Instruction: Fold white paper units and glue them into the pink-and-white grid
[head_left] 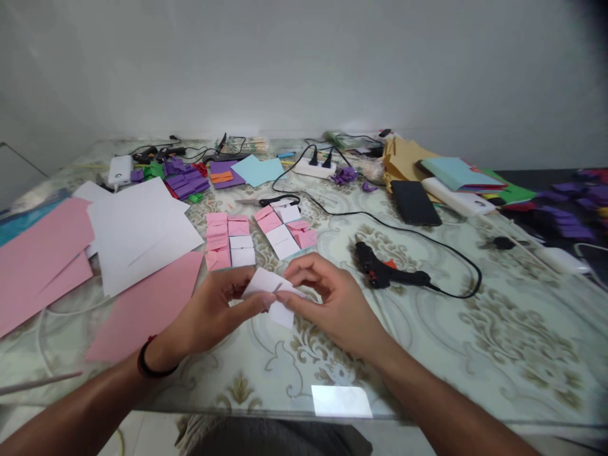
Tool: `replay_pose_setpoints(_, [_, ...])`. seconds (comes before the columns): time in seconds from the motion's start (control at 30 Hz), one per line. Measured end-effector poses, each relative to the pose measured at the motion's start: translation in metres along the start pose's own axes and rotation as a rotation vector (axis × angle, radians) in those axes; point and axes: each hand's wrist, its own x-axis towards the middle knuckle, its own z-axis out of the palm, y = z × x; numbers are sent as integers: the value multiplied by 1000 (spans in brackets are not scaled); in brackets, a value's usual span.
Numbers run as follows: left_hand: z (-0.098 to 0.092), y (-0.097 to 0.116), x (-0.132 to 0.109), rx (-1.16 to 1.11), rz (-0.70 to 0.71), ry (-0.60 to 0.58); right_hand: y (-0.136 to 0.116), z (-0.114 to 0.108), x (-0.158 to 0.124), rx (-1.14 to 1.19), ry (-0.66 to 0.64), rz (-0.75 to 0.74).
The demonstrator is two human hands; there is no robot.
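Between my two hands is a small folded white paper (pixel 281 311), held just above the table's front half. My left hand (pixel 221 310) pinches its left side with thumb and fingers. Thumb and curled fingers of my right hand (pixel 332 304) grip its right side, and both thumbs nearly meet at the middle. Just beyond lie pink and white folded paper pieces (pixel 217 240) in columns. Beside them is a second group of white and pink folded pieces (pixel 284 240). Behind that group are black-handled scissors (pixel 280 201), partly covered.
White sheets (pixel 142 234) and pink sheets (pixel 42 259) lie at left. A black glue gun (pixel 389 269) rests at right, its cord curving toward a power strip (pixel 314 167). Purple folded papers (pixel 185 180), a dark phone (pixel 415 202) and brown envelopes (pixel 406 161) are farther back.
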Motion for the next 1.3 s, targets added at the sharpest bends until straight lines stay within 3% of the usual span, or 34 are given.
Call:
replay_pose_setpoints(0.33, [1,-1,0,13,-53,83,-3,-2,2,-92,-41,45])
replay_pose_setpoints(0.6, [2,-1,0,-21,-83,5,-7,-2,1,-172,-29,-20])
replay_pose_setpoints(0.8, [0,0,-2,31,-98,-51,-9,-3,-1,-124,-67,11])
replay_pose_setpoints(1.03, [0,1,0,-61,-114,-128,-9,-4,-1,-48,-123,-7])
replay_pose_setpoints(1.3, [2,0,-1,-52,-117,-77,-7,-5,-1,-60,-135,9])
